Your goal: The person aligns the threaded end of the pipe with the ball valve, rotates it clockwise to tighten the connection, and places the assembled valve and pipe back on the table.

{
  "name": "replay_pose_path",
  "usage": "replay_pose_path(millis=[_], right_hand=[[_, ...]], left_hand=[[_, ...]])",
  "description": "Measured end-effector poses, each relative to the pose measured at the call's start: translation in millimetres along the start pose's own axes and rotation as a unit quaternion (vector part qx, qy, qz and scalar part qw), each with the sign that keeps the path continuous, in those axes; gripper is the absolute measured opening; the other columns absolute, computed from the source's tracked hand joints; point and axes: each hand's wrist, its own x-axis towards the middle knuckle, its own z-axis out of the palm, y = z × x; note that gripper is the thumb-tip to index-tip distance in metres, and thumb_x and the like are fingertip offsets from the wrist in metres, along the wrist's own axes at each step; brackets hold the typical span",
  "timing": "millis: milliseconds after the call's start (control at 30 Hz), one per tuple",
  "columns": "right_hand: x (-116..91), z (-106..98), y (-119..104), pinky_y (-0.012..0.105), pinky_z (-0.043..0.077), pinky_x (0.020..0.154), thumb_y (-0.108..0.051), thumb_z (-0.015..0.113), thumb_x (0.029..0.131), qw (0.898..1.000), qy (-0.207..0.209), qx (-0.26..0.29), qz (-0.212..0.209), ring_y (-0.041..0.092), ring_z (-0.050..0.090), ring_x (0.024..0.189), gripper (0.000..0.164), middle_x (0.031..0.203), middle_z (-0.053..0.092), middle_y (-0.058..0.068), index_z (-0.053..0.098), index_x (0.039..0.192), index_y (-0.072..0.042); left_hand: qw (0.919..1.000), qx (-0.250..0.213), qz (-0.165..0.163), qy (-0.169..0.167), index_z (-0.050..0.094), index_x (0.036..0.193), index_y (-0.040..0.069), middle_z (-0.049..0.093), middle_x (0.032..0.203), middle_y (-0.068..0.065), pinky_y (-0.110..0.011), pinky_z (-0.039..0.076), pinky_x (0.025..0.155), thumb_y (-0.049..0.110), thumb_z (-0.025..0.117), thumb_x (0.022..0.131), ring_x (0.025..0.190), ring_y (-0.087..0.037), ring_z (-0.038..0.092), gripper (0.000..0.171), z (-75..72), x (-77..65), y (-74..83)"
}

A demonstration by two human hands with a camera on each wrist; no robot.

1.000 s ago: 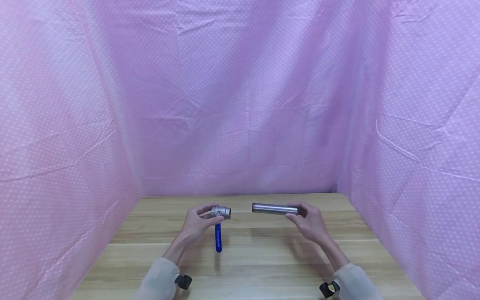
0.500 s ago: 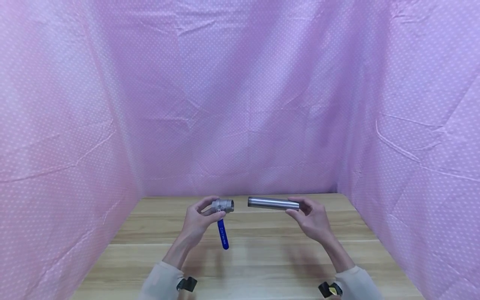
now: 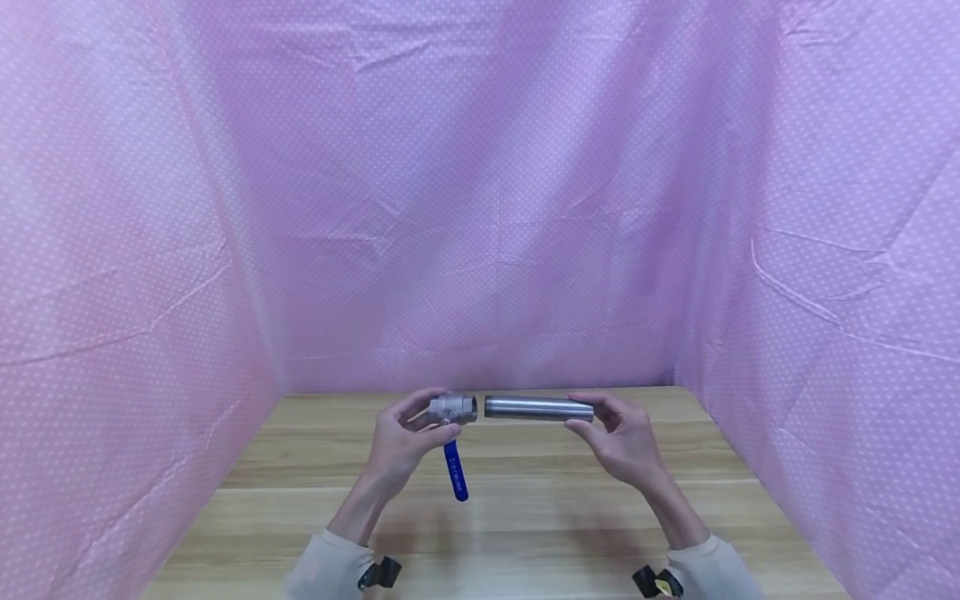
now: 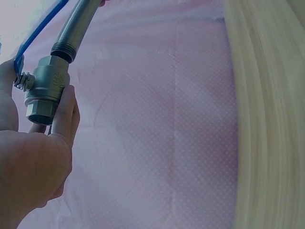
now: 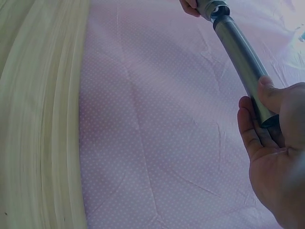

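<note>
My left hand (image 3: 397, 442) grips a metal ball valve (image 3: 452, 408) between thumb and fingers, raised over the table. Its blue lever handle (image 3: 456, 473) points down toward me, tilted a little to the right. With my right hand (image 3: 626, 437) I pinch one end of a steel pipe (image 3: 536, 407), held almost level. The pipe's threaded end (image 4: 64, 50) faces the valve's open port, with a small gap between them in the head view. In the right wrist view the pipe end (image 5: 223, 21) sits right at the mouth of the valve (image 5: 213, 7).
A wooden table (image 3: 525, 533) lies beneath both hands. Pink dotted cloth (image 3: 480, 208) hangs behind it and along both sides. Each wrist wears a small black camera, like the left one (image 3: 381, 573).
The valve has moved up and to the right, its lever swinging from straight down to a rightward tilt. The pipe has shifted left and levelled, so the gap between them has narrowed.
</note>
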Motion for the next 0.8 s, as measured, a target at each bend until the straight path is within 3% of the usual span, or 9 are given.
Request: replay_pose_path(millis=[133,300,500,700,800], right_hand=[[1,-1,-5,0.010,0.067,0.078,0.022,0.088,0.081,1.000,-0.005,-0.006,0.006,-0.004,0.076,0.096,0.044,0.110,0.084,0.005,0.078,0.121,0.007],[2,0,-9,0.007,0.063,0.074,0.023,0.088,0.080,1.000,-0.004,-0.004,-0.003,-0.006,0.073,0.093,0.046,0.113,0.084,-0.002,0.078,0.121,0.007],[4,1,-11,0.010,0.068,0.086,0.030,0.085,0.077,0.999,-0.009,0.021,-0.029,-0.003,0.077,0.102,0.049,0.117,0.083,0.003,0.076,0.121,0.012],[6,-2,-21,0.013,0.069,0.090,0.034,0.083,0.074,0.999,-0.004,0.031,-0.041,-0.001,0.079,0.105,0.052,0.120,0.082,-0.005,0.076,0.121,0.012],[8,-3,-27,0.014,0.070,0.092,0.037,0.082,0.072,0.997,0.000,0.040,-0.062,0.000,0.079,0.107,0.054,0.120,0.083,-0.002,0.075,0.120,0.014]], left_hand=[[0.9999,0.012,0.010,-0.003,0.065,0.152,-0.002,0.065,0.156,-0.024,-0.034,0.071,0.107,-0.006,0.090,0.088,0.134,-0.034,0.076,0.068,3.6,-1.8,2.6],[0.9998,0.015,0.015,-0.003,0.065,0.152,-0.003,0.066,0.155,-0.026,-0.035,0.071,0.106,-0.005,0.091,0.088,0.135,-0.038,0.076,0.069,5.8,-4.1,5.1],[0.9996,0.013,0.024,-0.003,0.067,0.149,-0.003,0.068,0.154,-0.023,-0.035,0.071,0.106,-0.005,0.092,0.086,0.128,-0.026,0.080,0.068,8.9,-7.4,10.5],[0.9988,0.022,0.044,-0.001,0.070,0.146,-0.001,0.070,0.150,-0.021,-0.034,0.072,0.105,-0.007,0.092,0.085,0.121,-0.017,0.083,0.065,12.3,-11.9,19.9],[0.9984,0.026,0.051,0.003,0.071,0.144,-0.001,0.072,0.147,-0.019,-0.034,0.071,0.106,-0.007,0.092,0.084,0.119,-0.016,0.083,0.065,14.3,-15.1,25.5]])
